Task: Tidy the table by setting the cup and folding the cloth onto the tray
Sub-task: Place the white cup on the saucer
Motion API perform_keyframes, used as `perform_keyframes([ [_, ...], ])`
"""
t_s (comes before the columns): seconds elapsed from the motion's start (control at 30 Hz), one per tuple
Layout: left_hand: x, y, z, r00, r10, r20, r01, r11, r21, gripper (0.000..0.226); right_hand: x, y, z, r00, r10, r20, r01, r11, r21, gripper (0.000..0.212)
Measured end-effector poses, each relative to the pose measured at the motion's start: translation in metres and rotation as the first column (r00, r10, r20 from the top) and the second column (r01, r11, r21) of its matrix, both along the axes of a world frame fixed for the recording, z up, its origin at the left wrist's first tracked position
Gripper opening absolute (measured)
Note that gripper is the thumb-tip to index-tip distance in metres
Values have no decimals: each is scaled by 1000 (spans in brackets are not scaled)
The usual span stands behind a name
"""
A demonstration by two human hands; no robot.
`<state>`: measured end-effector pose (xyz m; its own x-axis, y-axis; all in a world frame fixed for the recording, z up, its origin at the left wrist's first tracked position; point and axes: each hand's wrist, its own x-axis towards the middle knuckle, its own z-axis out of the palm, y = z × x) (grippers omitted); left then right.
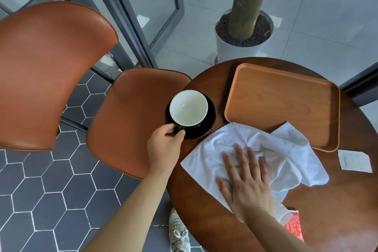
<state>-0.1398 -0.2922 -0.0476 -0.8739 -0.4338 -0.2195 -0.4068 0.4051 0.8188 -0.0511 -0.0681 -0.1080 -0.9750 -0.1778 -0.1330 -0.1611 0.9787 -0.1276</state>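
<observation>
A black cup with a white inside (188, 108) stands on a black saucer (208, 120) at the left edge of the round wooden table (337, 210). My left hand (164, 145) pinches the cup's handle. A crumpled white cloth (286, 155) lies on the table, one corner lapping over the near edge of the wooden tray (282, 100). My right hand (244, 180) lies flat on the cloth with its fingers spread. Nothing else is on the tray.
A small white paper packet (354, 160) lies right of the cloth. A red and white packet (292, 225) sits by my right wrist. Two brown chairs (131, 116) stand left of the table. A potted trunk (243, 32) stands behind it.
</observation>
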Motion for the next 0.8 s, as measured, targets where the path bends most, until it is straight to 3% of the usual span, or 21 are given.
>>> perform_keyframes([
  [0.37, 7, 2, -1, 984, -31, -174, -3, 981, -194, 11, 1, 1, -3, 1000, -5, -18, 5, 1000, 10, 71],
  [0.8, 11, 10, -4, 974, -52, -220, 14, 985, -171, 12, 1, 2, -5, 1000, 1, -28, -1, 1000, 3, 71],
])
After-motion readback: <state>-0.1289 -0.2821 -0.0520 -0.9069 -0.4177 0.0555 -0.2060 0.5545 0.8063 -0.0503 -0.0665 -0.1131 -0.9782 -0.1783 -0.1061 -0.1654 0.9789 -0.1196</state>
